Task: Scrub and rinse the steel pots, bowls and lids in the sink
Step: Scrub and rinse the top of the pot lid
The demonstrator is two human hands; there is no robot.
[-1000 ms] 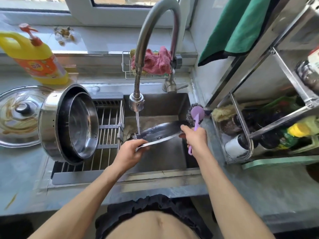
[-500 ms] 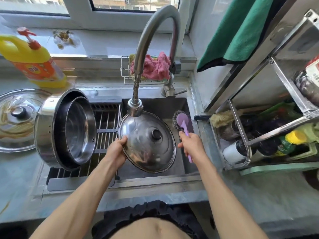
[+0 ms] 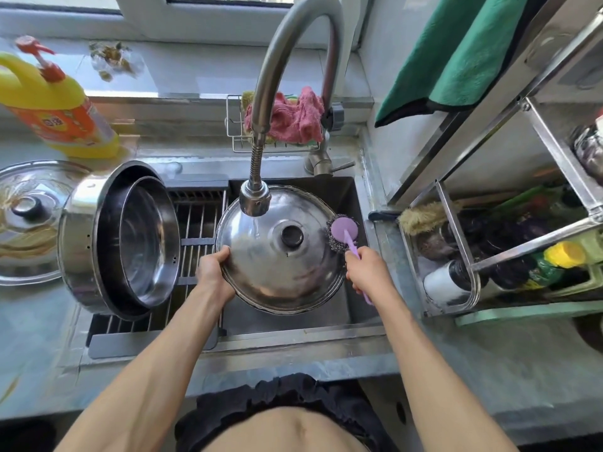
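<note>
While water runs from the tap (image 3: 255,199) onto it, the lid (image 3: 280,252) sits tilted over the sink (image 3: 346,190), knob up. Left hand (image 3: 213,272) grips its left rim; right hand (image 3: 367,272) grips a purple-handled scrubber (image 3: 343,232), steel wool touching the lid's right edge. Yellow bottle (image 3: 55,106) has an orange label, text unreadable. One pot (image 3: 98,239) on its side on the rack (image 3: 195,236), one bowl (image 3: 146,243) nested inside. Second lid (image 3: 29,220), soiled, on the counter (image 3: 32,321) at left. Pink cloth (image 3: 297,117) in wire caddy.
</note>
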